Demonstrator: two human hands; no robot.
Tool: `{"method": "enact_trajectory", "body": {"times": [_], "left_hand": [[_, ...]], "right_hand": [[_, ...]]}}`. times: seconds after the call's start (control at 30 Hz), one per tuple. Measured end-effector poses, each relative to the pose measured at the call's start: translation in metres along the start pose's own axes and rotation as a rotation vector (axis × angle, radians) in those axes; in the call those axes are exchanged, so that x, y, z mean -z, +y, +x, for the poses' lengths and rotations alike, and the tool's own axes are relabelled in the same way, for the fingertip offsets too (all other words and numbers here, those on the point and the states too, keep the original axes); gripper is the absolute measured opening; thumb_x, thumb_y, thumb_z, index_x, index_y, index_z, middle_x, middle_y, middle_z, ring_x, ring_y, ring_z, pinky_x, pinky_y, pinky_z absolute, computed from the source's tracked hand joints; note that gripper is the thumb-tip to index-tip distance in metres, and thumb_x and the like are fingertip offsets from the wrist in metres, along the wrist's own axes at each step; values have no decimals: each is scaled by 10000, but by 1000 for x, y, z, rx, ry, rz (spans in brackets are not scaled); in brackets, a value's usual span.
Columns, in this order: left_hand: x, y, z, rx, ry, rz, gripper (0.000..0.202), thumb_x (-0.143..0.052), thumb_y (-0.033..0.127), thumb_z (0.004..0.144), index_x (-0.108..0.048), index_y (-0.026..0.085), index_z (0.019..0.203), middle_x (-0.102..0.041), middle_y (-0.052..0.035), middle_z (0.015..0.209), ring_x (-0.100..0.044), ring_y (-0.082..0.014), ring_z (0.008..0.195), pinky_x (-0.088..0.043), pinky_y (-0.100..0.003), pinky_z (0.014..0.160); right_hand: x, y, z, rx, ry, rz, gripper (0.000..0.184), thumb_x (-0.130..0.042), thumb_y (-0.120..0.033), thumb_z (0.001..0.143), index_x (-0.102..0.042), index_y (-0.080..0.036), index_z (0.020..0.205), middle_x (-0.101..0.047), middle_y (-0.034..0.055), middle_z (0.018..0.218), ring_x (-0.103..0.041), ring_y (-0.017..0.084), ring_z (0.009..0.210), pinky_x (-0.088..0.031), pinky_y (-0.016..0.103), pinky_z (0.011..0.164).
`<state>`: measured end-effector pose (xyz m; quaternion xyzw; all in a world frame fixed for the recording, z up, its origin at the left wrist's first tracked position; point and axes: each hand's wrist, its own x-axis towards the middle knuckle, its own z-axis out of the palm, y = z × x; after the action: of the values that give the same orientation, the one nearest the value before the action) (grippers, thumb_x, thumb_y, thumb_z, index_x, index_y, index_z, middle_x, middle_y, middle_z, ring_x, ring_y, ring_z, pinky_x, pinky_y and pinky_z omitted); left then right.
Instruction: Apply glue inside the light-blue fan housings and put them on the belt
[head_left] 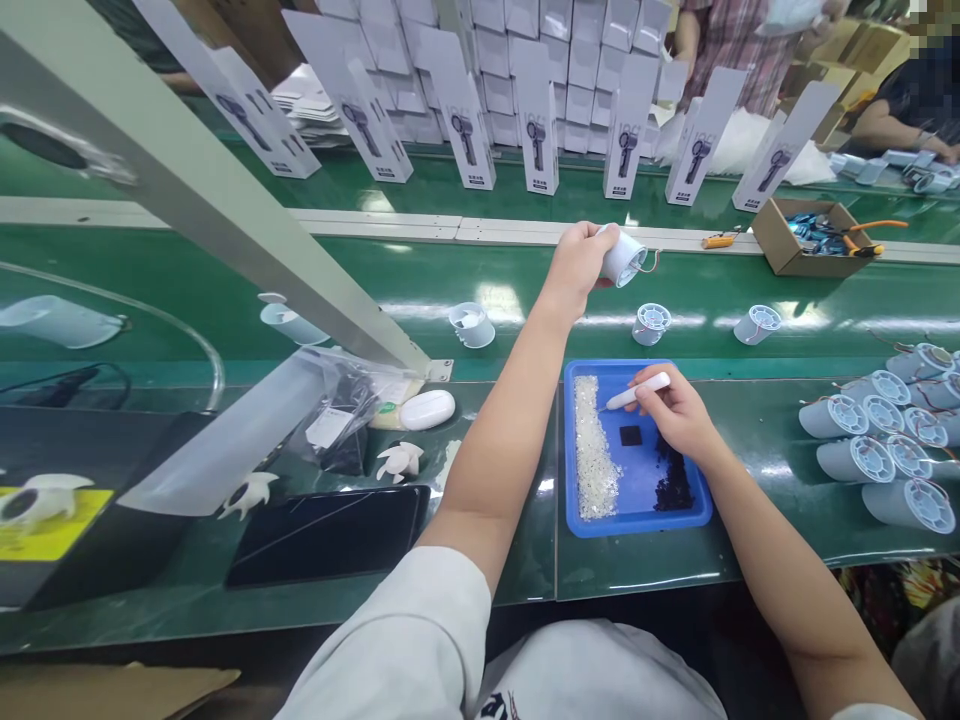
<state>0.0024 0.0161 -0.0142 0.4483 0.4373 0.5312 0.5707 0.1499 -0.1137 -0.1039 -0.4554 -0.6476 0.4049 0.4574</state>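
Observation:
My left hand point(581, 262) is closed around a pale blue cylindrical housing point(624, 258), held tilted above the green belt, with a thin reddish wire sticking out of its end. In my right hand point(679, 410) is a white pen-like tool point(637, 391), gripped between thumb and fingers. Its thin tip points at a heap of small clear-white pieces point(594, 450) along the left side of a blue tray point(637, 530). A small black square point(631, 435) lies mid-tray. Beside it, under my right wrist, is a pile of small black pieces point(673, 480).
Similar housings point(651, 322) stand on the green belt, and several with wires crowd the right point(874, 460). Upright printed boxes point(540, 140) line the far side. A cardboard box point(810, 245) holds tools. A slanted metal post point(247, 200) and a dark tablet point(330, 535) are at left. Other people work opposite.

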Motion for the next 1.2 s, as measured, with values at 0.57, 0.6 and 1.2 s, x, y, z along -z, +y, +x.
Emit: {"method": "enact_trajectory", "body": {"times": [0.57, 0.6, 1.2], "left_hand": [[10, -1, 6, 35, -118, -153, 213, -593, 325, 861, -460, 179, 779, -585, -39, 885, -633, -188, 960, -575, -369, 838], [10, -1, 6, 40, -127, -161, 204, -588, 333, 863, -479, 176, 794, -590, -43, 891, -633, -198, 982, -572, -375, 846], [2, 3, 0, 36, -158, -218, 318, -630, 401, 880, -457, 163, 761, -534, -21, 792, -628, -169, 891, -532, -381, 859]], "right_hand": [[14, -9, 2, 143, 458, -282, 215, -596, -253, 791, -438, -235, 646, -462, -70, 532, -451, 100, 471, -374, 265, 496], [14, -9, 2, 124, 461, -282, 222, -599, -253, 788, -432, -236, 643, -458, -71, 523, -448, 101, 468, -372, 268, 500], [10, -12, 1, 155, 485, -217, 252, -631, -317, 830, -442, -242, 681, -474, -47, 594, -462, 118, 531, -392, 284, 542]]}}
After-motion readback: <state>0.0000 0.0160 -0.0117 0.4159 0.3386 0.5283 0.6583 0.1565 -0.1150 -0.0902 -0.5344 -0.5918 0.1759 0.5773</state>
